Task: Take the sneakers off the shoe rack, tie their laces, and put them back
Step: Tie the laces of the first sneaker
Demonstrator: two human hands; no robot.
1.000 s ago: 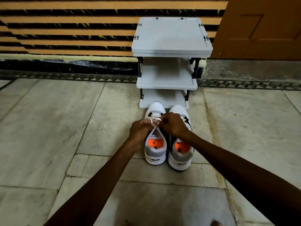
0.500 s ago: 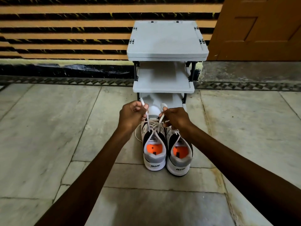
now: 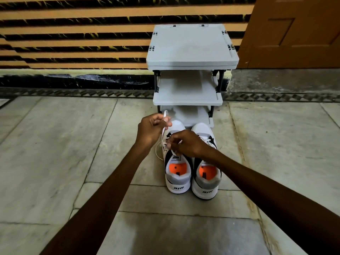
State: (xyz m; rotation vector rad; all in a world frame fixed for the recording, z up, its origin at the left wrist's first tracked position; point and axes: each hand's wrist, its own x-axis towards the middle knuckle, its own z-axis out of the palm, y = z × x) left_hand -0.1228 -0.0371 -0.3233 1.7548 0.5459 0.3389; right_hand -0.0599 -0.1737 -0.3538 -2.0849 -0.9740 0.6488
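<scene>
- Currently two sneakers stand side by side on the floor (image 3: 55,153), heels toward the camera, toes touching or just short of the rack's bottom shelf: left sneaker (image 3: 177,173) and right sneaker (image 3: 207,179).
- Colours: white and black uppers, grey heel collars, orange insoles; one insole visible in each.
- Writing: "AIR" reads on each heel, two instances. A small label on the left sneaker's tongue carries print too small to read.
- One rack (image 3: 191,46), grey, three shelves counted, black posts; no sneakers on any shelf. It stands against a wall striped orange and black.
- One door (image 3: 294,32), brown, right of the rack.
- Two bare hands in view, both over the left sneaker.
- Left hand (image 3: 151,130): fingers pinched on one white lace (image 3: 164,119), raised above the toe; the lace end sticks up past the fingers.
- Right hand (image 3: 185,143): fingers closed on lace at the top eyelets; it partly covers the right sneaker's forefoot.
- A slack loop of lace hangs off the left sneaker's outer side to the floor.
- Right sneaker's laces: state cannot be told.
</scene>
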